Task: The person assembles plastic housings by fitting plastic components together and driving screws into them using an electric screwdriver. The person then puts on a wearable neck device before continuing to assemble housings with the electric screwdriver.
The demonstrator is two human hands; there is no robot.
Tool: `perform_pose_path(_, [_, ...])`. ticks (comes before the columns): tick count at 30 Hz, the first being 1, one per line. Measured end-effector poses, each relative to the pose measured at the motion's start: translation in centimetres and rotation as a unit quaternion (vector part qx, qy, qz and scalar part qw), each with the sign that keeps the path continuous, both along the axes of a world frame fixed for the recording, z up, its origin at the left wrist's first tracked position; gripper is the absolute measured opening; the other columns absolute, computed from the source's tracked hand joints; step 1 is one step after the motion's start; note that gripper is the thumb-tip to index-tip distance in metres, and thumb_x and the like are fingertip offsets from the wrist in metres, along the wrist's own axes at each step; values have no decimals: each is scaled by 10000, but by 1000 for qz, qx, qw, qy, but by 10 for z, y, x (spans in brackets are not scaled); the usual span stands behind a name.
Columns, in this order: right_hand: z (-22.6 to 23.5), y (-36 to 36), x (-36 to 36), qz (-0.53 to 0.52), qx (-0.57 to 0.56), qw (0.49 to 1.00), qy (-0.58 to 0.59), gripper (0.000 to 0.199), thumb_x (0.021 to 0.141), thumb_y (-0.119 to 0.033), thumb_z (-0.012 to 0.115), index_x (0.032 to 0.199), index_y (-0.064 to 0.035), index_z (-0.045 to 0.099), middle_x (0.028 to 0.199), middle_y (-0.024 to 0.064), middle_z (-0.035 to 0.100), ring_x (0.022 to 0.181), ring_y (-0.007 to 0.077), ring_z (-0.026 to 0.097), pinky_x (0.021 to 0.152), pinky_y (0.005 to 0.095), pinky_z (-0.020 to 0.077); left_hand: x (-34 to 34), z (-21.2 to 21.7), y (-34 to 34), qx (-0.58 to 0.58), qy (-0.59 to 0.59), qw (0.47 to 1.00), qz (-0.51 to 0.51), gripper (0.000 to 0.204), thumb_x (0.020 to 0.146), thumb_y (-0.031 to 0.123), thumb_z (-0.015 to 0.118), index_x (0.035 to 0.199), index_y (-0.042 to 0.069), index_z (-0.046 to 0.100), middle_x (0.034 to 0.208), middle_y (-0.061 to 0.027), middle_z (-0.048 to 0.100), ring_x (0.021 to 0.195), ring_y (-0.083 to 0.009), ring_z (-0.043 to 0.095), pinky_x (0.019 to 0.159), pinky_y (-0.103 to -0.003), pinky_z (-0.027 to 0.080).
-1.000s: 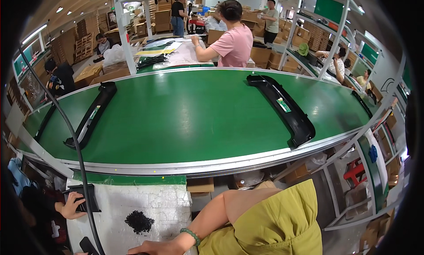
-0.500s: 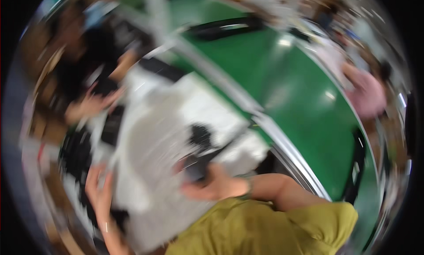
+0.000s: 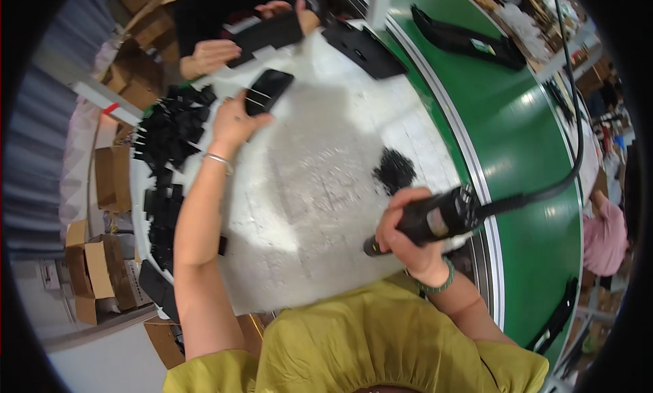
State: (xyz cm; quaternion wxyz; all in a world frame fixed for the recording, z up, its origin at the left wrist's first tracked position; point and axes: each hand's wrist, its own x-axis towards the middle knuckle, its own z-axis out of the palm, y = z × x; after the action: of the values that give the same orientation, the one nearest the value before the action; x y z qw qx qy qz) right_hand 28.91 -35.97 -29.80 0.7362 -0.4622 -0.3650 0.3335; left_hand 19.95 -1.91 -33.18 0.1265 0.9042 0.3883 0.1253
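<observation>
My left hand [image 3: 235, 124] reaches out over the white worktable [image 3: 320, 168] and grips a flat black plastic part [image 3: 268, 90] at its near end. My right hand [image 3: 408, 233] is closed round a black corded electric screwdriver [image 3: 435, 219], held low over the table's near right side. Its cable [image 3: 564, 141] runs up and away over the green conveyor belt. A small heap of black screws [image 3: 394, 168] lies just beyond the tool.
A pile of small black parts [image 3: 170, 134] covers the table's left side. Another person's hands [image 3: 218, 53] handle black pieces at the far end. A long black moulding [image 3: 469, 39] rides on the green conveyor belt [image 3: 530, 134]. Cardboard boxes [image 3: 102, 257] stand on the left.
The view has swung from the green conveyor down to the white worktable. My left hand now holds a flat black part and my right hand the screwdriver.
</observation>
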Motion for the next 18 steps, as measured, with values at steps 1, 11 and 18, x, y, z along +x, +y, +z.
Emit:
perform_pose_path(1, [5, -2, 1, -17, -9, 1000, 25, 353, 733, 97, 548, 1051, 12, 419, 683, 40, 535, 569, 80, 512, 531, 213, 413, -7, -16, 11, -4, -66, 998, 3, 770, 572, 394, 785, 1171, -26, 544, 994, -251, 618, 940, -347, 612, 831, -381, 479])
perform_pose_path(11, [29, -10, 68, -166, 152, 973, -43, 384, 770, -92, 467, 1151, -50, 458, 601, -2, 351, 520, 109, 363, 570, 273, 354, -60, 39, -146, -134, -80, 963, -221, 699, 545, 177, 777, 1196, 41, 561, 813, -125, 528, 740, -276, 543, 713, -338, 456])
perform_pose_path(18, [7, 32, 65, -152, 159, 975, 26, 329, 730, 47, 505, 1052, 50, 438, 586, 69, 485, 489, 150, 472, 514, 296, 441, -80, 25, -207, -189, 74, 933, -297, 829, 558, 301, 797, 1290, 83, 476, 1044, -133, 496, 925, -312, 512, 817, -385, 442])
